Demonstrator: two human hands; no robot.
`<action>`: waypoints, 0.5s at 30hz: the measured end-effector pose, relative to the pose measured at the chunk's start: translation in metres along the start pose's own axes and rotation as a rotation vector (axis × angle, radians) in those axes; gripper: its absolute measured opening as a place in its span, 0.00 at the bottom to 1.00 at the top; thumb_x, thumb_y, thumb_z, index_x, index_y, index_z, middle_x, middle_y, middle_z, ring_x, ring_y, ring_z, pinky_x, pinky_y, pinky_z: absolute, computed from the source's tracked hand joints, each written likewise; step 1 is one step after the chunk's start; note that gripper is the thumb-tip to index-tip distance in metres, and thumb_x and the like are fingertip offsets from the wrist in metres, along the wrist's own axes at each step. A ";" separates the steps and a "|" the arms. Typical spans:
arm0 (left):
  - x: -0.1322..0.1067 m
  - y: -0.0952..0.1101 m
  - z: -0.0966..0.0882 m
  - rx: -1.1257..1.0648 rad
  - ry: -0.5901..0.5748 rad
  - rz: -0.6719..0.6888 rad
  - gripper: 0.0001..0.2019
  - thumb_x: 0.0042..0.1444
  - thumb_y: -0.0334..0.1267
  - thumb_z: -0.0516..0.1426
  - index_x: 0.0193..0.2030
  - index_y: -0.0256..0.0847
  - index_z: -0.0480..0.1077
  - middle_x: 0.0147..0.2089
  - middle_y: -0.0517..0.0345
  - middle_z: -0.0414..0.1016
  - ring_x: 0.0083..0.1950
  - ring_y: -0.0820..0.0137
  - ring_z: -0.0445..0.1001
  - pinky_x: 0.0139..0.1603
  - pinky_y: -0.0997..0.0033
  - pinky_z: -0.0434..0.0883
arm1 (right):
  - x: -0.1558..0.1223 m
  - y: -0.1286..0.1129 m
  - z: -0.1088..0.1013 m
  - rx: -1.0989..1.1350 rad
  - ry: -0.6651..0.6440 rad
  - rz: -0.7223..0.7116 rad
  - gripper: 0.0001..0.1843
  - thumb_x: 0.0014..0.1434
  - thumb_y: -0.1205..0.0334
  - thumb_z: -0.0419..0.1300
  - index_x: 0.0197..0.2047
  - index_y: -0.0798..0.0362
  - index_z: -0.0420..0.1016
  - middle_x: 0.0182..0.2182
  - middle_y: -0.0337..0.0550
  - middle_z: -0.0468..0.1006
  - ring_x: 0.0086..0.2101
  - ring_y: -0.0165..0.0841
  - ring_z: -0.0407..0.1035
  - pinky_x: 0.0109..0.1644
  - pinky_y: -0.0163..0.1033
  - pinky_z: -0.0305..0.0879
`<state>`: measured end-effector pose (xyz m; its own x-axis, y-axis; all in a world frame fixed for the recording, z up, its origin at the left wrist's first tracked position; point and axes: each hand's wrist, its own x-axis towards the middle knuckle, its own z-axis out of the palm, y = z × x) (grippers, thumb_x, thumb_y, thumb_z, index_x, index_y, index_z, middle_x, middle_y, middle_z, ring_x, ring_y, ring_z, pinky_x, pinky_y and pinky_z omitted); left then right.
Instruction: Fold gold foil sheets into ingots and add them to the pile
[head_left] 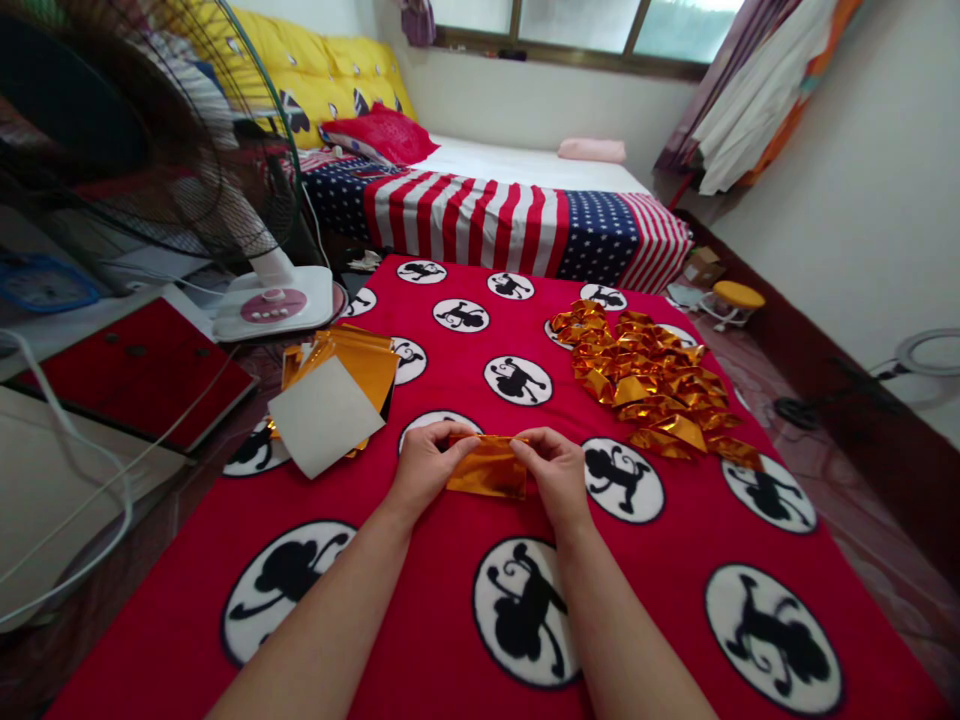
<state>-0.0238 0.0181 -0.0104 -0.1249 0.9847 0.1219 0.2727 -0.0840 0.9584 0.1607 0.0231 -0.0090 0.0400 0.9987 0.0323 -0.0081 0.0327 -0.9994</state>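
A small sheet of shiny gold foil paper (487, 472), apparently folded to a rectangle, is held just over the red cloth. My left hand (431, 462) pinches its upper left corner between thumb and fingers. At the upper right corner, my right hand (553, 470) grips it the same way. Left of my hands lies a loose stack of gold foil sheets (375, 365), with a pale square sheet (324, 418) on top. Many folded gold foil pieces (649, 375) are heaped to the right.
The red cloth (517, 330) has round white patches with black monkey figures. A fan (274, 290) stands at the left, beside a red box (142, 360) and a white cable. A bed with a striped, starred cover (480, 215) is beyond. A yellow stool (739, 295) stands right.
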 end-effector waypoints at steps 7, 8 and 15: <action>0.000 0.002 0.000 0.000 0.005 0.002 0.08 0.49 0.42 0.65 0.32 0.39 0.80 0.31 0.55 0.81 0.31 0.69 0.76 0.30 0.75 0.70 | -0.001 0.003 0.001 0.029 0.023 0.013 0.11 0.48 0.55 0.70 0.29 0.54 0.78 0.23 0.38 0.76 0.23 0.28 0.67 0.27 0.32 0.63; 0.000 0.002 0.000 -0.006 0.005 -0.005 0.08 0.49 0.41 0.65 0.31 0.39 0.80 0.30 0.55 0.81 0.31 0.69 0.76 0.30 0.75 0.70 | -0.001 0.003 0.001 0.031 0.024 0.010 0.11 0.48 0.55 0.71 0.29 0.54 0.78 0.24 0.38 0.77 0.24 0.28 0.67 0.28 0.32 0.63; -0.001 0.001 0.002 -0.154 0.022 -0.070 0.14 0.45 0.41 0.67 0.38 0.37 0.76 0.35 0.53 0.82 0.35 0.66 0.79 0.36 0.73 0.73 | -0.001 0.006 0.001 0.029 0.017 0.007 0.11 0.49 0.56 0.70 0.30 0.54 0.79 0.25 0.39 0.78 0.26 0.29 0.69 0.30 0.33 0.65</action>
<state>-0.0215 0.0174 -0.0105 -0.1600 0.9854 0.0578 0.1136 -0.0398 0.9927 0.1601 0.0225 -0.0155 0.0570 0.9981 0.0251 -0.0379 0.0273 -0.9989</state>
